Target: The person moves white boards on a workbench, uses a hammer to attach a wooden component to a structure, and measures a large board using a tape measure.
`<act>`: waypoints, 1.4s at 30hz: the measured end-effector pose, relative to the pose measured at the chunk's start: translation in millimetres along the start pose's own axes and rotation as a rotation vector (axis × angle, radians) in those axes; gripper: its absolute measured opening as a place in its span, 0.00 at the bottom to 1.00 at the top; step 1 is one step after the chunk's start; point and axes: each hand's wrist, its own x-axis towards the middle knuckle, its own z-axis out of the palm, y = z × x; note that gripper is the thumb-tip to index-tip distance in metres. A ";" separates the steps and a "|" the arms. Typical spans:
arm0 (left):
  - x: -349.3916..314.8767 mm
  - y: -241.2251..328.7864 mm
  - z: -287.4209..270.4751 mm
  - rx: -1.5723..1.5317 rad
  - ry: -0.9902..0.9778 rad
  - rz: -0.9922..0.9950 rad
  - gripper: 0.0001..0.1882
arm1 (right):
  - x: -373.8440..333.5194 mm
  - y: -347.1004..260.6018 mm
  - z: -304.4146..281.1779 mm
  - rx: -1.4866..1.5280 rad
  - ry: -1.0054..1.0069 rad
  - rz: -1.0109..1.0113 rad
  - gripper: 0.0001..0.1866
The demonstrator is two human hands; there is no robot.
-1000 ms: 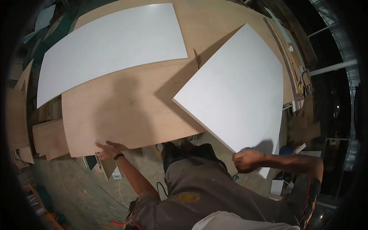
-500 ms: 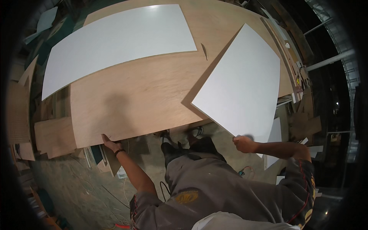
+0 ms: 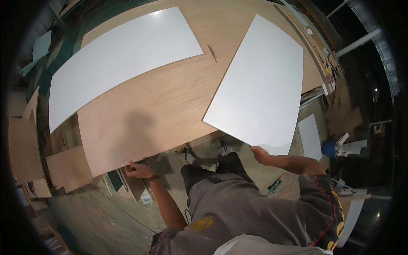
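My right hand [image 3: 261,156] grips the near edge of a white board [image 3: 259,89], with its fingers hidden beneath. The board lies slanted over the right part of a large plywood sheet [image 3: 170,102], its near corner jutting past the sheet's front edge. At that front edge, on the left, is my left hand [image 3: 141,171]; its fingers are loosely bent and apart, holding nothing visible. A second, longer white board [image 3: 123,63] rests across the far left of the plywood. Between the two boards lies a thin curved sliver [image 3: 212,53].
Brown panels [image 3: 70,168] stand at the left, below the sheet's corner. On the floor at right are a white panel [image 3: 310,136], a blue container [image 3: 328,147] with offcuts, and a teal tool [image 3: 274,186] with a cord. Strips [image 3: 312,42] line the far right side.
The white board in my right hand has turned more upright and now lies flatter to the plywood. My left hand has slid right and come off its hold on the sheet's edge.
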 end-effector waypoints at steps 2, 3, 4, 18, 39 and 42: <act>-63.2 26.9 3.7 -0.009 -0.318 0.085 0.14 | 3.9 -7.6 17.3 0.290 0.165 0.113 0.24; -95.7 35.6 11.0 -0.035 -0.525 0.068 0.13 | 1.7 -20.0 28.7 0.544 0.240 0.181 0.23; -128.1 44.3 19.5 0.028 -0.727 0.132 0.14 | 0.7 -36.6 42.1 1.063 0.342 0.285 0.22; -405.4 59.7 163.3 0.580 -0.983 0.755 0.45 | -136.1 68.3 205.9 1.355 0.612 2.112 0.32; -408.0 151.0 124.5 0.866 -1.220 0.382 0.48 | -206.6 -20.2 294.0 2.569 0.618 2.130 0.46; -406.9 186.2 94.7 0.852 -1.212 0.444 0.45 | -216.1 -17.8 279.8 2.524 0.600 2.162 0.47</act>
